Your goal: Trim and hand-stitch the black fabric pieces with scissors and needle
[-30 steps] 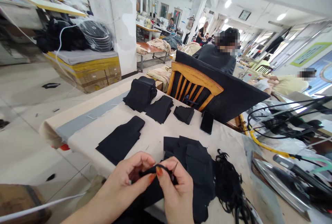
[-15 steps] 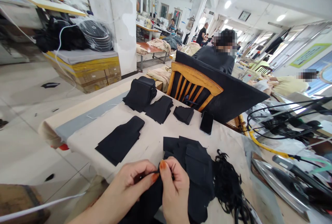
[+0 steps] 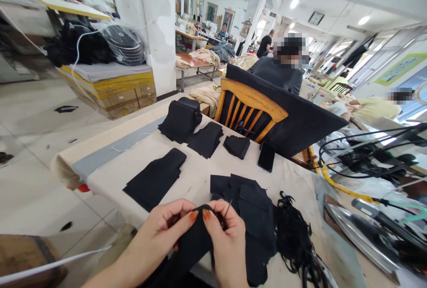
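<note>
Between both hands, low over the table's near edge, a piece of black fabric is pinched by its top edge. My left hand closes thumb and fingers on the left part of that edge. Just beside it, my right hand pinches the edge as well. A thin pointed metal tool pokes up from the right hand's curled fingers; its kind is hidden. Behind the right hand lies a pile of black cut fabric pieces. A tangle of black strips rests to its right.
Black fabric stacks and a phone lie on the cloth-covered table. An iron stands at the right, near cables. Beyond the table are a wooden chair and a seated person.
The thumbs have moved slightly apart along the fabric's edge, which now shows between them. More of the held fabric is spread out. The pointed tool in my right hand shows more clearly.
</note>
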